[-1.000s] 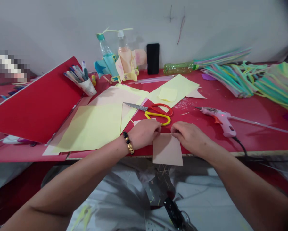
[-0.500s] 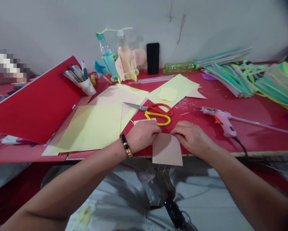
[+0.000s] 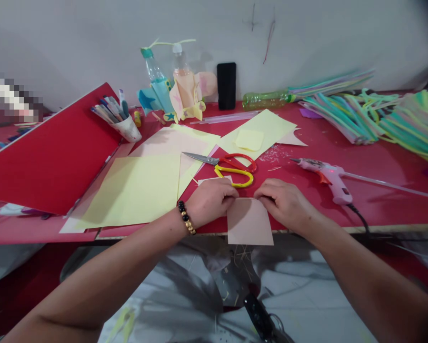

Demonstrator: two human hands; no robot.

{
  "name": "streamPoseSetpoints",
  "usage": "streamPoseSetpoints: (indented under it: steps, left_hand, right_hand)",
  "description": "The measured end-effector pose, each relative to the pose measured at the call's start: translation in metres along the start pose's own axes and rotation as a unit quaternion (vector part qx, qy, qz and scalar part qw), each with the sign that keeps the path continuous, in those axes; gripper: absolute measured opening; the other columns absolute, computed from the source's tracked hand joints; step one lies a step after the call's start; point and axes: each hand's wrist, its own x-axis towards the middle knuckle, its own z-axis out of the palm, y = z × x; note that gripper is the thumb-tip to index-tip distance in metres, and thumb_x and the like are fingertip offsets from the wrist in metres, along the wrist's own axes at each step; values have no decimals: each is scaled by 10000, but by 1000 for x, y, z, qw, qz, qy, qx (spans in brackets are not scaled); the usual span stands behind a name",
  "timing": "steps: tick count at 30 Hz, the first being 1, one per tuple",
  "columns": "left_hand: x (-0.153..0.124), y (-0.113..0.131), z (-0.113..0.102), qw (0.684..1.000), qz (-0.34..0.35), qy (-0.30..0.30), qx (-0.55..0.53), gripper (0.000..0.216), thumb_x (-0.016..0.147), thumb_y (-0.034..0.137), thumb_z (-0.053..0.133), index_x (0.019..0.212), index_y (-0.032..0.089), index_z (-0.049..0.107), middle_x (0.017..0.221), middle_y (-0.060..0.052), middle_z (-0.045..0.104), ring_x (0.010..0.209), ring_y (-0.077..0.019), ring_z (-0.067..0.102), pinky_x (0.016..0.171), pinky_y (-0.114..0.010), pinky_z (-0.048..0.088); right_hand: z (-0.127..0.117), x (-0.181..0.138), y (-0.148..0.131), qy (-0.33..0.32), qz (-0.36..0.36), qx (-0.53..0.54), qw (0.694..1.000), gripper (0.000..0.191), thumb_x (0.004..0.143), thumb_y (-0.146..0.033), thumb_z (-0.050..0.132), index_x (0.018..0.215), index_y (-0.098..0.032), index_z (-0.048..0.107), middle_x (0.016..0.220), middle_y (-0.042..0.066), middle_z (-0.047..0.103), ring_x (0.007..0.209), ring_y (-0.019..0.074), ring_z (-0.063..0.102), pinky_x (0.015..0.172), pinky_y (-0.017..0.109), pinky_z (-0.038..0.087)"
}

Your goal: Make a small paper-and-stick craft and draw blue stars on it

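Note:
A small pale pink piece of paper (image 3: 250,223) hangs over the table's front edge, its top edge pinched between both hands. My left hand (image 3: 214,200), with a beaded bracelet at the wrist, grips the upper left corner. The upper right corner is held by my right hand (image 3: 285,202), its fingers closed. Just beyond the hands lie scissors (image 3: 231,164) with one red and one yellow handle. Another pale paper scrap (image 3: 215,180) shows partly behind my left hand. To the right, a pink glue gun (image 3: 326,176) rests with a glue stick in its back.
Yellow sheets (image 3: 135,190) cover the left side by a red board (image 3: 56,152) and a cup of pens (image 3: 126,128). Decorated bottles (image 3: 185,88), a phone (image 3: 226,85) and a green bottle (image 3: 265,99) stand or lie along the wall. Coloured strips (image 3: 353,119) are heaped right.
Both hands keep hold of the paper in nearly the same place. The view has shifted very slightly; nothing was taken up or let go.

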Motion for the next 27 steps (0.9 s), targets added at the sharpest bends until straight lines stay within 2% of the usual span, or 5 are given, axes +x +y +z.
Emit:
streamPoseSetpoints:
  steps: [8, 14, 17, 22, 27]
  left_hand:
    - [-2, 2, 0, 1000, 26, -6, 8, 233, 839, 98, 481, 833, 181, 699, 856, -14, 670, 828, -133, 595, 714, -228, 449]
    - [-4, 6, -1, 989, 61, -45, 127, 272, 906, 141, 421, 799, 164, 670, 813, -28, 617, 772, -138, 552, 674, -251, 412]
    - [-5, 7, -2, 979, 79, -70, 176, 258, 930, 172, 409, 803, 144, 632, 835, -38, 586, 810, -149, 528, 713, -266, 409]
    - [-9, 11, -6, 970, 103, -105, 195, 185, 925, 155, 429, 878, 129, 606, 904, -55, 573, 878, -171, 510, 777, -286, 416]
    - [-8, 23, -11, 965, 98, -109, 219, 196, 930, 141, 393, 1013, 128, 571, 950, -73, 571, 866, -188, 507, 715, -298, 416]
  right_hand:
    - [0, -3, -1, 2, -46, -32, 998, 204, 871, -105, 476, 831, -124, 676, 810, 90, 597, 794, 198, 535, 692, 299, 419]
    - [2, -7, 0, -7, -99, -106, 989, 229, 900, -149, 474, 821, -123, 687, 773, 88, 561, 754, 200, 479, 655, 306, 384]
    - [2, -9, 1, -14, -119, -144, 982, 229, 899, -136, 467, 811, -127, 678, 767, 81, 544, 745, 203, 450, 648, 310, 366]
    - [0, -11, -3, -36, -118, -174, 977, 209, 883, -122, 475, 796, -130, 665, 777, 81, 532, 750, 207, 431, 643, 313, 351]
    - [-1, -13, -7, -51, -109, -193, 974, 187, 857, -121, 483, 811, -128, 664, 778, 86, 538, 754, 216, 436, 641, 324, 348]
